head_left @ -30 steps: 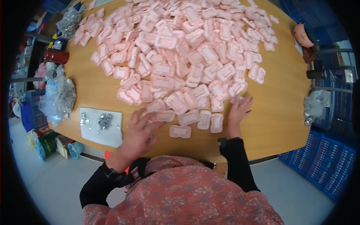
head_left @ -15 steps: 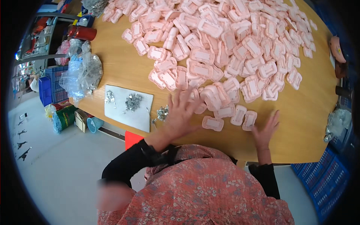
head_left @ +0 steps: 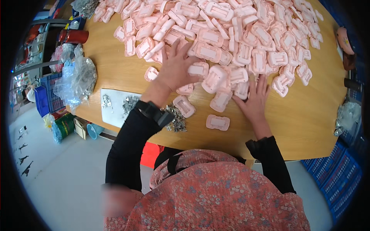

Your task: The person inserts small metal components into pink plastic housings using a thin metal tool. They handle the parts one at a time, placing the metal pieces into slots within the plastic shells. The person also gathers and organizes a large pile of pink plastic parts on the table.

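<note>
A large heap of pink plastic casings [head_left: 210,37] covers the far half of the wooden table. My left hand [head_left: 175,69] lies with spread fingers against the heap's near left side, touching several casings. Fingers apart, my right hand [head_left: 254,101] presses against the heap's near edge on the right. Between the hands some casings [head_left: 221,101] lie loosely piled. One single casing [head_left: 217,122] rests flat nearer to me. Another casing [head_left: 184,106] sits tilted beside a small pile of shiny metal pieces [head_left: 176,120], close to my left wrist.
A white sheet [head_left: 111,115] with small metal pieces lies at the table's left, partly behind my left arm. Clear plastic bags [head_left: 83,79] and a red cylinder [head_left: 74,36] stand along the left edge. Blue crates [head_left: 333,179] are at the lower right, off the table.
Both hands have moved away from me, into the heap. The near casings have been pushed back or scattered, and one now lies by the metal pieces. The view has shifted slightly.
</note>
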Demonstrator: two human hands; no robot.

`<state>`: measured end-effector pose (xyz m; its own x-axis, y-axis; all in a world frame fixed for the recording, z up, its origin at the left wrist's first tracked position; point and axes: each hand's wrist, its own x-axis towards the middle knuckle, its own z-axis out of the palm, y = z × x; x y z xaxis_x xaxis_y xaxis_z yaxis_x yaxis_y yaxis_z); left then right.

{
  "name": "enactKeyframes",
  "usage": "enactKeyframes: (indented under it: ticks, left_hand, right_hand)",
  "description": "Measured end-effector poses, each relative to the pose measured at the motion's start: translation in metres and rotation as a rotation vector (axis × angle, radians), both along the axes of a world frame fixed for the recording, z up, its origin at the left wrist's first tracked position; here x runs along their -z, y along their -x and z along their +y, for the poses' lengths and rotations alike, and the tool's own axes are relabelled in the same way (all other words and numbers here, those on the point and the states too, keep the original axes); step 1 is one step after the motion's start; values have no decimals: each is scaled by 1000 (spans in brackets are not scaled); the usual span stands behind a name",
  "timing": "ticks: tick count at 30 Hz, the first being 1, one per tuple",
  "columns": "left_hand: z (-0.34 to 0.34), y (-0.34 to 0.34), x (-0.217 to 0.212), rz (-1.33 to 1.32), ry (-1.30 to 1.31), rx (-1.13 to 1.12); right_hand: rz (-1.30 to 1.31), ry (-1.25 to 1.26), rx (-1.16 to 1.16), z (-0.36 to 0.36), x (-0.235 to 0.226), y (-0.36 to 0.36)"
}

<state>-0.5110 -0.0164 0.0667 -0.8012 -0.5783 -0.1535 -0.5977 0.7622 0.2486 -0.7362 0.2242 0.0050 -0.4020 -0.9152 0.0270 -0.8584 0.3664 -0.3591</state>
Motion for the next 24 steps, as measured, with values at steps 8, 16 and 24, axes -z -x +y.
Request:
enactKeyframes:
  ticks: [8,16,24]
  left_hand:
    - [-74,-40,-23,-227,228,-74]
    - [-6,-74,-29,88,-37,71]
    - [37,-62,0,-184,-66,50]
  right_hand:
    - [-29,25,-6,-103,2,-29]
    - [-83,30,-343,-27,-46,-37]
    - [-112,-11,-398,42,-17,-56]
